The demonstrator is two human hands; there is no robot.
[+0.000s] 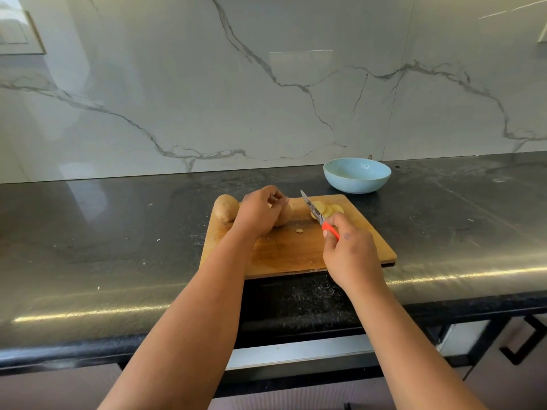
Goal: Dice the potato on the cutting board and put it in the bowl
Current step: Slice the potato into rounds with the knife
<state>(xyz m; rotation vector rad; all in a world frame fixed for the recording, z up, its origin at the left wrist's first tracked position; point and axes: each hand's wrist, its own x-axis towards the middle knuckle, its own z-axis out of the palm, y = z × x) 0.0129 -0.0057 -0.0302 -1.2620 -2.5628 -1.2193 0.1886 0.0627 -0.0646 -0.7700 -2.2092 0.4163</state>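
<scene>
We are steadying the brown half-cut potato on the wooden cutting board with our left hand curled around it, while our right hand is pinching the orange-handled knife for slicing.

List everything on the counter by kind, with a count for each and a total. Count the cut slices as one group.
Potatoes, uncut or partly cut: 2, a whole potato and a held potato
Group of potato slices: 1
Knife: 1
Cutting board: 1
Bowl: 1
Total: 6
</scene>
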